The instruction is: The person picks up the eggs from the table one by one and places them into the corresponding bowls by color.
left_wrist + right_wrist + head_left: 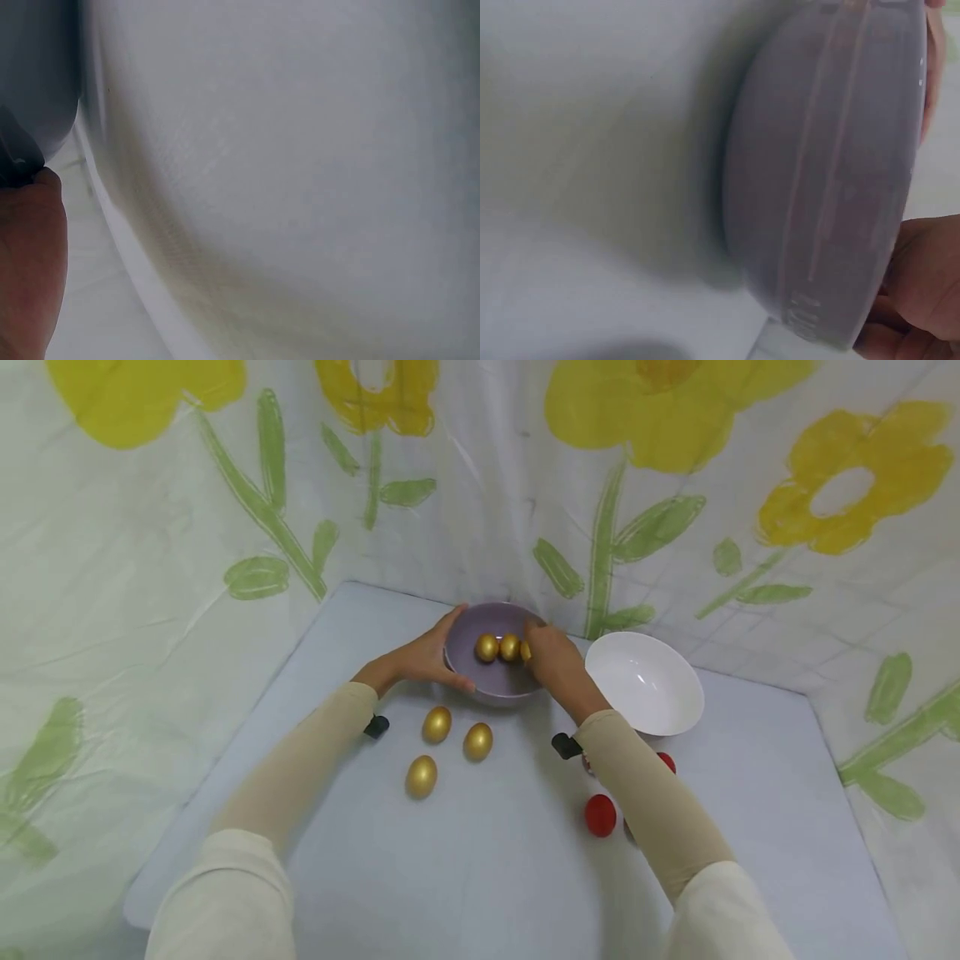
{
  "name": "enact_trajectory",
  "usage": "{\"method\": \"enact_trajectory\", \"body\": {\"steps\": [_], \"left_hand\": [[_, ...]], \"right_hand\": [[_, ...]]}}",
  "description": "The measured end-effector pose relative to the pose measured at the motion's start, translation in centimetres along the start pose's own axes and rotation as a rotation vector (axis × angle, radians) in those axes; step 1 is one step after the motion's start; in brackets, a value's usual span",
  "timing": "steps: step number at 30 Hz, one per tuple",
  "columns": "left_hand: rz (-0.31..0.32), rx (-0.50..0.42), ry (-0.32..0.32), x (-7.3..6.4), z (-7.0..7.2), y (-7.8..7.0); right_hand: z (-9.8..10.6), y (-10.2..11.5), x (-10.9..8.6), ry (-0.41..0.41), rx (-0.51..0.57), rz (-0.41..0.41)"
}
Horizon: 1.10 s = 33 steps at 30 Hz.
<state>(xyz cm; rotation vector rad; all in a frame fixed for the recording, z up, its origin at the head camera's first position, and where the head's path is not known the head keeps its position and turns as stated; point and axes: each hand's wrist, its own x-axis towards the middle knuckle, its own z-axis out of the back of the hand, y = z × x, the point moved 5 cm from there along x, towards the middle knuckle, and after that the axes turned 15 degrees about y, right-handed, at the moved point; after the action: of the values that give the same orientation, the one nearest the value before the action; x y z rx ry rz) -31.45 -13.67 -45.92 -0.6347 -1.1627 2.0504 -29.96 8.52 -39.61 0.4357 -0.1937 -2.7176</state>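
Observation:
Both hands are at a purple bowl near the back edge of the table. My left hand grips its left side, with the thumb along the front. On the right side, my right hand holds the rim, some fingers curled against the outside in the right wrist view. Inside the bowl lie golden eggs; the rightmost is partly hidden by the right hand. The left wrist view catches only part of the bowl and the left hand.
Three golden eggs lie on the table in front of the bowl. A white bowl stands to the right. Several red eggs lie near the right forearm, partly hidden by it. A flowered curtain hangs behind.

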Motion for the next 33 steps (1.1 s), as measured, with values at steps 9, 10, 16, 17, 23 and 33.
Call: {"method": "enact_trajectory", "body": {"steps": [9,10,16,17,23,33], "left_hand": [[-0.011,0.009,0.0,-0.1,-0.1,0.4],[-0.01,0.009,0.001,-0.1,-0.2,0.4],[0.003,0.012,0.0,-0.1,-0.1,0.2],[0.004,0.012,0.001,-0.1,0.0,0.1],[0.007,0.021,0.007,0.1,0.1,-0.1],[0.005,-0.007,0.001,0.0,0.0,0.1]], "right_hand": [[-1.1,0.1,0.7,0.001,-0.004,0.008],[-1.3,0.1,0.8,0.001,0.001,0.008],[-1.8,-0.1,1.2,0.014,0.028,0.014],[-1.8,-0.1,1.2,0.015,0.03,0.015],[-1.5,-0.1,1.3,0.013,0.026,0.005],[-1.9,-0.1,1.5,0.029,0.025,0.005]]}}
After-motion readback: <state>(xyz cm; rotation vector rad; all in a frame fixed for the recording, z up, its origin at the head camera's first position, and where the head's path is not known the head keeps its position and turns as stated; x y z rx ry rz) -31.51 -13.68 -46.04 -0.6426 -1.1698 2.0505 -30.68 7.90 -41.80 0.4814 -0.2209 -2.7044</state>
